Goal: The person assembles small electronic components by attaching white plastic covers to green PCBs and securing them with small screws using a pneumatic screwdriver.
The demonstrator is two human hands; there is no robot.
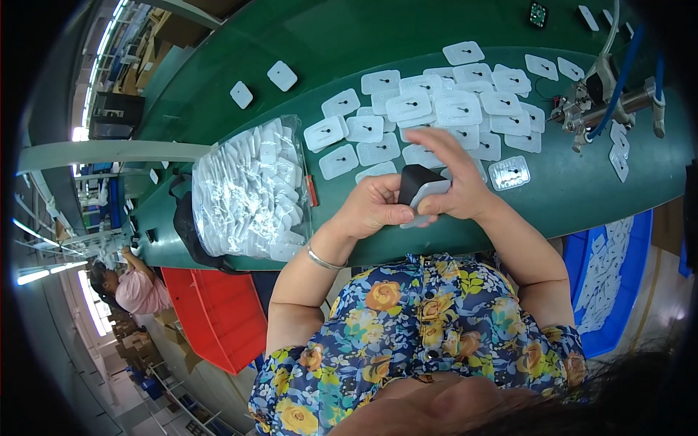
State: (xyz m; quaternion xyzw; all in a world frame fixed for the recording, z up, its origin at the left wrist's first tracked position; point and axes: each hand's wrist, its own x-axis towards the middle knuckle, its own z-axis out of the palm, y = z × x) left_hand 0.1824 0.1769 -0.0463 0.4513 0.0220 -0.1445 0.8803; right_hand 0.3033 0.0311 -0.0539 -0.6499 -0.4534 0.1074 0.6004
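Observation:
In front of my chest, over the table's near edge, both hands meet around a small black and white plastic casing (419, 182). My left hand (374, 207) grips its left side, with the thumb on its lower edge. My right hand (465, 182) has its thumb pressed on the white part, while its upper fingers stretch out over the black top. Part of the casing is hidden by the fingers. Beyond my hands, many white rounded plastic covers (458, 107), each with a dark keyhole-shaped mark, lie spread and overlapping. One translucent tray-like cover (510, 173) is right of my right hand.
A clear bag of white parts (251, 190) and a red-handled tool (311, 190) lie left on the green table (567, 192). A metal fixture with blue hoses (611, 109) stands right. Red (217, 312) and blue (631, 291) bins flank me. A person (138, 287) sits far left.

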